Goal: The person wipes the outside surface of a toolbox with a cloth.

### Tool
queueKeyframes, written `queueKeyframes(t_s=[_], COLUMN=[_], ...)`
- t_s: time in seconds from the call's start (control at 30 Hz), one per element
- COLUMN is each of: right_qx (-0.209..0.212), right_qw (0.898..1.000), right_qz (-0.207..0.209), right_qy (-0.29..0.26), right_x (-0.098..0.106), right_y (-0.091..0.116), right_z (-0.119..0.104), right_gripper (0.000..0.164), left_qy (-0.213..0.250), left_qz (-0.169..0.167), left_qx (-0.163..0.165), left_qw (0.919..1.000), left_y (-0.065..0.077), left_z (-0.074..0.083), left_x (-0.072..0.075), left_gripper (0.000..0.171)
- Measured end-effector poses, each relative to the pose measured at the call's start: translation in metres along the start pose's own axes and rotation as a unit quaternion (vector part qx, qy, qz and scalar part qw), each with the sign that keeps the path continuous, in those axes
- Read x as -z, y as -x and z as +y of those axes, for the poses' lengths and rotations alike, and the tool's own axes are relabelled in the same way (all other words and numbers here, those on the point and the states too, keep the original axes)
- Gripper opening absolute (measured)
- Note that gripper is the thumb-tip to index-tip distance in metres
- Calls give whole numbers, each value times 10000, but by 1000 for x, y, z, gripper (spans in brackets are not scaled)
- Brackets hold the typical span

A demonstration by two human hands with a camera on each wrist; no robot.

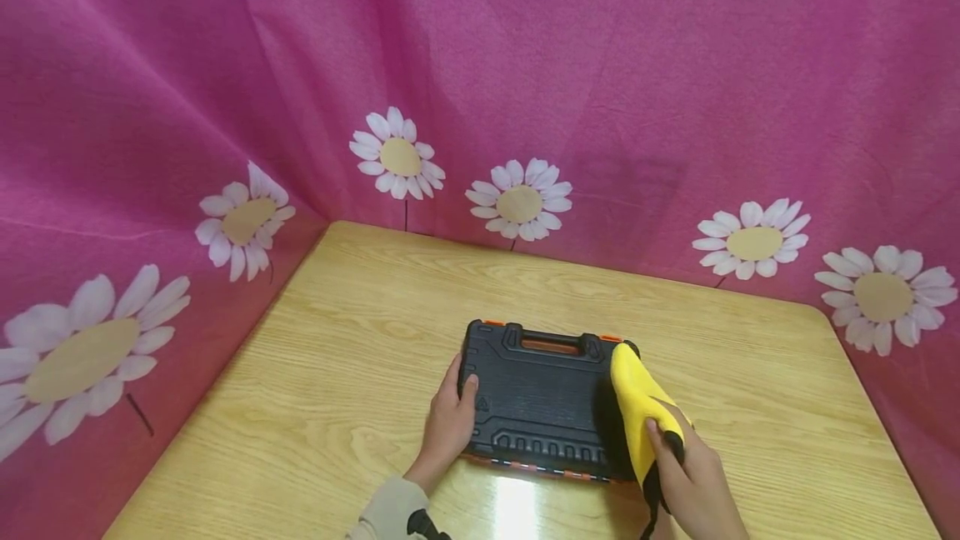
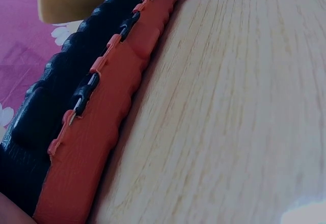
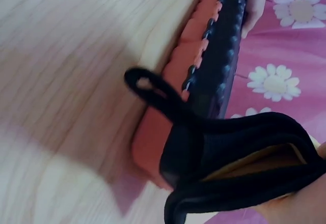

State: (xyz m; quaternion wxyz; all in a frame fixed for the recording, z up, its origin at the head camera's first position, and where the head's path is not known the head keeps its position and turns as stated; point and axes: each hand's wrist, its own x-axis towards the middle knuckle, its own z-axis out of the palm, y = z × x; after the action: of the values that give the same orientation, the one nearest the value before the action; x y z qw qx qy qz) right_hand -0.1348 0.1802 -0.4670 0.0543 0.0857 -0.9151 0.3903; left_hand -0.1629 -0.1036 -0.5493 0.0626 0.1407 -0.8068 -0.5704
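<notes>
A black tool case [image 1: 536,390] with an orange base lies flat on the table, its carry handle on the far side. My left hand [image 1: 450,419] grips its left edge, thumb on top of the lid. In the left wrist view, the hinged side of the case [image 2: 109,96] runs diagonally beside the wood. My right hand [image 1: 697,473] holds a yellow oven mitt [image 1: 636,398] with black trim over the right end of the case. In the right wrist view, the mitt's black-edged opening [image 3: 244,188] gapes and its hanging loop [image 3: 153,89] sticks out over the hinged side.
The light wooden table [image 1: 337,340] extends on both sides of the case. A pink curtain [image 1: 562,65] printed with white daisies stands along the table's back and sides.
</notes>
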Motion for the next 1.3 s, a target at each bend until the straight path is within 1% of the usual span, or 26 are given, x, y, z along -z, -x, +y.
queueKeyframes(t_s=[0.1, 0.23, 0.33, 0.4, 0.47, 0.6, 0.67, 0.73, 0.83, 0.93, 1.0, 1.07, 1.13, 1.2, 1.23, 1.3], right_qx=[188, 358, 479, 530, 705, 1192, 1544, 1969, 2683, 3122, 3291, 3433, 3576, 3801, 3907, 4160], right_qw=[9998, 9990, 9971, 9947, 9917, 9815, 9721, 9595, 9348, 9121, 8972, 8807, 8643, 8501, 8452, 8383], right_qz=[-23, -266, -535, -758, -901, -1329, -1600, -1846, -2156, -2560, -2910, -3265, -3525, -3581, -3554, -3366], right_qy=[39, -6, -237, -453, -585, -693, -750, -812, -881, -708, -442, -46, 303, 683, 817, 1045], right_x=[-5, -12, -21, -28, -36, -53, -61, -68, -77, -85, -89, -94, -97, -101, -102, -103], right_y=[0, 0, 0, 0, 0, 0, 0, 0, 0, 1, 3, 5, 8, 11, 11, 12], right_z=[-6, -17, -25, -30, -32, -33, -31, -30, -29, -30, -31, -32, -33, -34, -34, -34], right_gripper=[26, 27, 29, 32, 37, 47, 50, 49, 47, 42, 40, 39, 43, 49, 52, 54], left_qy=[8, 19, 20, 26, 25, 12, -20, -51, 25, 209, 295, 249, 148, 64, 42, 47], left_qz=[-11, -23, -25, -24, -16, 22, 29, 36, 35, -22, -60, -94, -100, -155, -180, -235], left_qx=[14, -1, 7, 14, 37, 78, 64, 19, -132, -259, -279, -147, -42, 32, 37, -21], left_qw=[10000, 10000, 10000, 10000, 10000, 10000, 10000, 10000, 9999, 9994, 9992, 9995, 9998, 9999, 9998, 9997], left_y=[0, 0, 0, 0, 0, -1, -1, -1, 0, 2, 2, 1, 0, -1, -1, -1], left_z=[1, 2, 2, 2, 1, 1, 0, 0, -2, -2, -2, -2, -2, -3, -3, -5], left_x=[0, 0, 1, 1, 1, 0, -1, -2, -1, 0, 1, 1, 1, 1, 1, 2], left_gripper=[55, 55, 55, 55, 55, 55, 55, 55, 55, 57, 57, 58, 58, 58, 58, 59])
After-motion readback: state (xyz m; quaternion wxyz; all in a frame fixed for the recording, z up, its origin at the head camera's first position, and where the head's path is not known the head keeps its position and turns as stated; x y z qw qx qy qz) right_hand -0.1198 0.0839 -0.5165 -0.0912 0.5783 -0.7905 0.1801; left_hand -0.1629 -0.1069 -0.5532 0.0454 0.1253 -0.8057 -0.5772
